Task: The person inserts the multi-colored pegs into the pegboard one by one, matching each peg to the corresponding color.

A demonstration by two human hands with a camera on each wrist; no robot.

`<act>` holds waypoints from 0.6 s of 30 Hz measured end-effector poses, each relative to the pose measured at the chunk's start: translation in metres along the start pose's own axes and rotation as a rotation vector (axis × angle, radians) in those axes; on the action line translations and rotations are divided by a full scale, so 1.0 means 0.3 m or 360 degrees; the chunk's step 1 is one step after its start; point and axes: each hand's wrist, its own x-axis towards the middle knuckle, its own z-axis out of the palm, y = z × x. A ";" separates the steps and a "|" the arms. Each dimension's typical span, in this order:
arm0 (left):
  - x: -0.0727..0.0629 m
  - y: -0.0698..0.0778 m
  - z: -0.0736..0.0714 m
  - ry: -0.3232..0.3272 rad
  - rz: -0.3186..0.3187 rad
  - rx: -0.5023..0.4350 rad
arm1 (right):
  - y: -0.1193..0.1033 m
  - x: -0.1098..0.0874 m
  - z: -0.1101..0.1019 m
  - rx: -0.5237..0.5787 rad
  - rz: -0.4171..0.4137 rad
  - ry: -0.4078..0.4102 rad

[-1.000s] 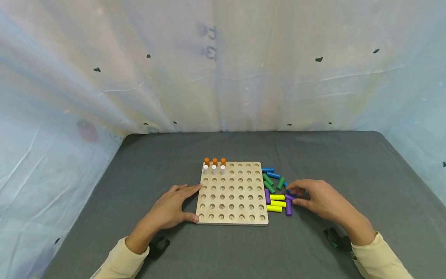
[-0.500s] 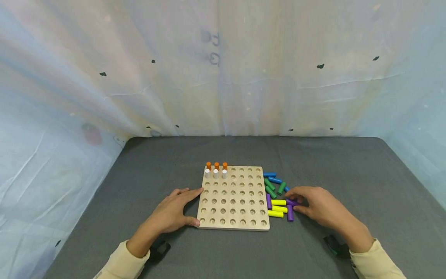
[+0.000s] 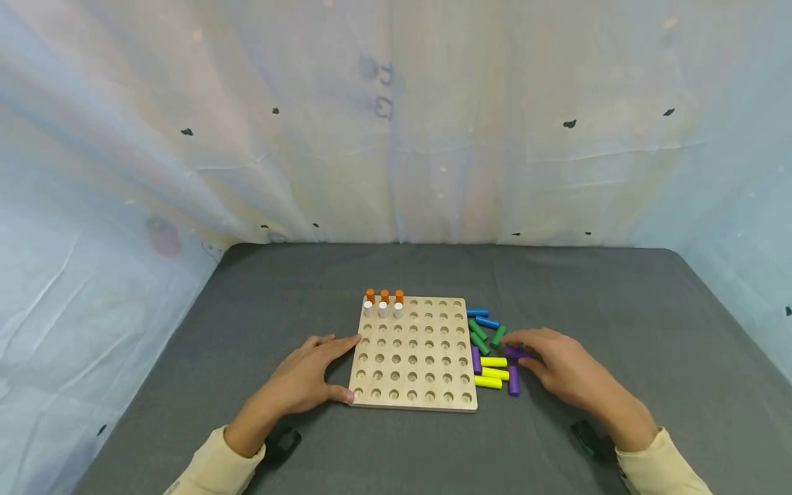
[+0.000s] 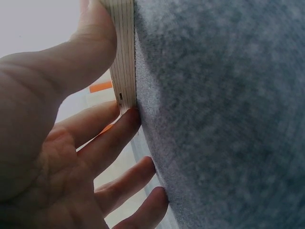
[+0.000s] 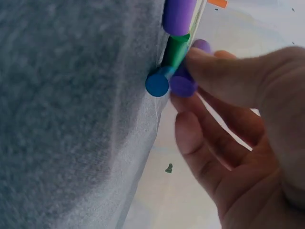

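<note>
Pinching a purple peg (image 5: 183,86) between thumb and fingertips, the right hand (image 3: 559,364) is in tight just off the right side of the board (image 3: 421,352), and I can't tell whether that peg is clear of the bench (image 3: 402,457). Right wrist view now: a blue peg (image 5: 157,84) points end-on at us, close beside the pinched one, with a green peg (image 5: 176,51) just behind. Across to the left hand (image 3: 303,378), and it grasps nothing, fingers loosely extended, thumb at the board's near left corner, index fingertip at its left edge. The board lies flat, pale wood, seven rows of seven holes. Three orange pegs (image 3: 384,297) stand upright in the far row, starting from the left, and three white pegs (image 3: 383,311) stand in the row directly in front. Along the right edge it's a busy little cluster, everything on its side: two blue pegs (image 3: 487,322) at the far end, three green pegs (image 3: 477,328) next, three yellow pegs (image 3: 496,374) nearer the person, a second purple peg (image 3: 476,359) by the board's edge, a third purple peg (image 3: 513,381) just right of the yellows, and a pale curtain (image 3: 470,137) hanging behind it all
</note>
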 end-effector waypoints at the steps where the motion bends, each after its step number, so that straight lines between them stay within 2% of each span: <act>1: 0.000 0.000 0.002 -0.0001 -0.0004 -0.0001 | 0.001 -0.002 0.002 0.0014 -0.0011 0.0027; 9: 0.000 -0.002 0.011 -0.0006 -0.0020 0.0010 | 0.009 -0.006 0.014 0.0098 -0.0104 0.0144; 18: 0.003 0.004 0.005 0.0019 -0.0010 0.0034 | 0.017 0.006 0.021 0.0136 -0.0091 0.0254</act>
